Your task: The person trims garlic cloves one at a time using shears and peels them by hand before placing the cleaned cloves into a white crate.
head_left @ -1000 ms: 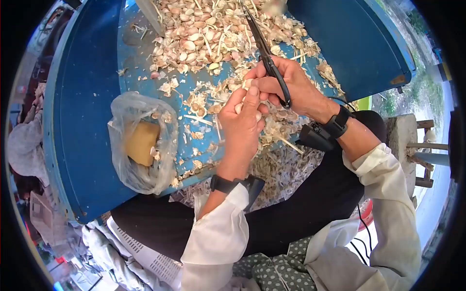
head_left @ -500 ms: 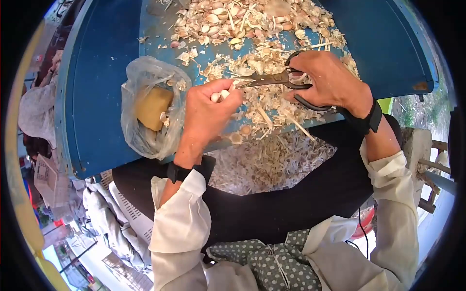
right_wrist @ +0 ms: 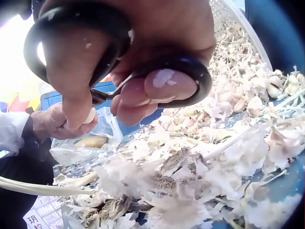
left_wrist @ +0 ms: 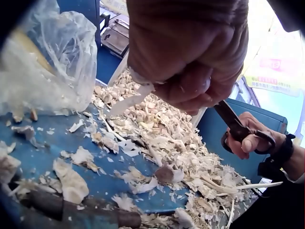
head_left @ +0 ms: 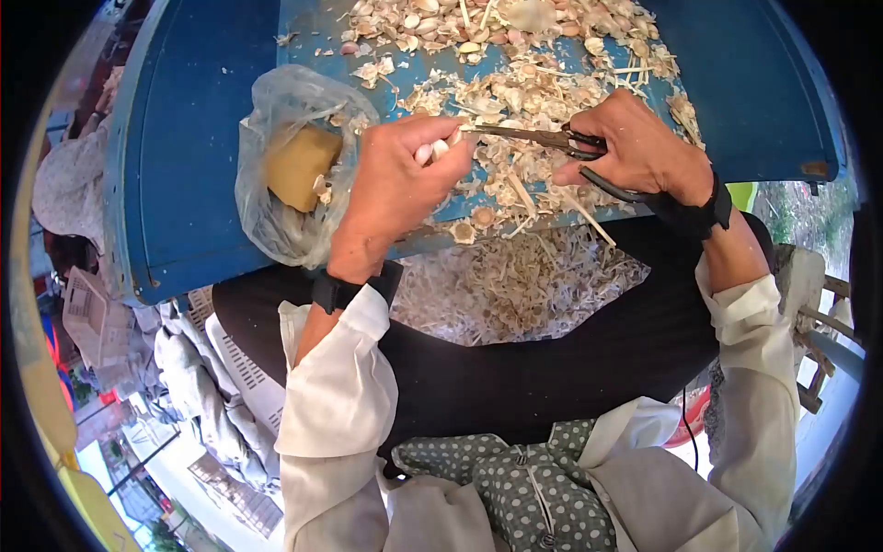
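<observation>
My left hand [head_left: 395, 179] is curled around a few whitish garlic cloves [head_left: 424, 154], which show between the thumb and fingers. From the right, dark metal scissors [head_left: 543, 137] reach across, their tips right at the garlic by my left fingertips. My right hand [head_left: 635, 152] grips the scissors, with thumb and fingers through the black handle loops [right_wrist: 204, 86]. In the right wrist view the loops stand apart and a scrap of white skin sticks to a finger. The left wrist view shows the back of my left hand [left_wrist: 190, 52] hiding the blade tips.
A clear plastic bag [head_left: 262, 110] holding a yellowish-brown block [head_left: 303, 170] lies left on the blue table [head_left: 189, 175]. Garlic cloves [head_left: 423, 26] are heaped at the back, with dry skins and stalks [head_left: 515, 101] in front. More scraps [head_left: 515, 290] lie below, between the legs.
The scissors have swung from pointing away in my right hand to pointing left at the garlic, fingers now in the loops. My hands have moved apart, and the view has shifted.
</observation>
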Tool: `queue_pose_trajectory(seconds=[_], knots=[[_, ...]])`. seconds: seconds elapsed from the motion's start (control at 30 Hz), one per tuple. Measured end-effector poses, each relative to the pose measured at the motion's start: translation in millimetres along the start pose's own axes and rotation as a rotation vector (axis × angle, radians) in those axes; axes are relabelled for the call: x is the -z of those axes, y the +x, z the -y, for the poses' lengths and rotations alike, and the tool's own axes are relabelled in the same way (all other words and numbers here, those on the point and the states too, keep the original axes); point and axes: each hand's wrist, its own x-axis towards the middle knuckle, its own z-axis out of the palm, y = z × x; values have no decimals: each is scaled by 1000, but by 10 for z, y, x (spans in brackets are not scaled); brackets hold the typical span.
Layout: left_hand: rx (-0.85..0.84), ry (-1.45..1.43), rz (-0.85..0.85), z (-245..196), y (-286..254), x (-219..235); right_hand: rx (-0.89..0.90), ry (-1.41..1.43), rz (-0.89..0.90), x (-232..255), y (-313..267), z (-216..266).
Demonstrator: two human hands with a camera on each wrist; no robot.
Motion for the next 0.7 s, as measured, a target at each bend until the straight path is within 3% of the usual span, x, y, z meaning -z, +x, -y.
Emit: queue_pose_trajectory(seconds=[0.07,0.13,0.17,0.23,0.3,0.4,0.43,0.47,0.5,0.57,0.63,0.7], knots=[[-35,24,15,45,-16,-19,-20,115,58,0,-9,26],[-76,50,25,63,-19,-73,-176,625,203,82,13,174],[-76,-33,-15,50,-47,-120,-174,624,200,39,2,176],[-83,-111,-66,26,-101,-136,-318,785,-63,-64,3,164],[44,-210,-100,2,-196,-94,-354,815,-95,-43,-5,135],[262,-496,-207,-314,-679,435,-472,775,-280,-68,-76,-102],[246,-525,-279,-355,-930,651,-479,754,-297,-31,-72,-155],[182,-510,-348,-260,-1230,909,-503,763,-375,28,-70,-209],[176,-456,-606,-104,-1542,1091,-527,772,-453,92,-78,-264],[316,-417,-695,215,-2246,1570,-511,732,-499,194,-71,-406],[598,-320,-999,612,-2714,1687,-528,730,-570,182,-63,-562],[818,-225,-903,1264,-3318,1899,-535,725,-580,131,5,-604]])
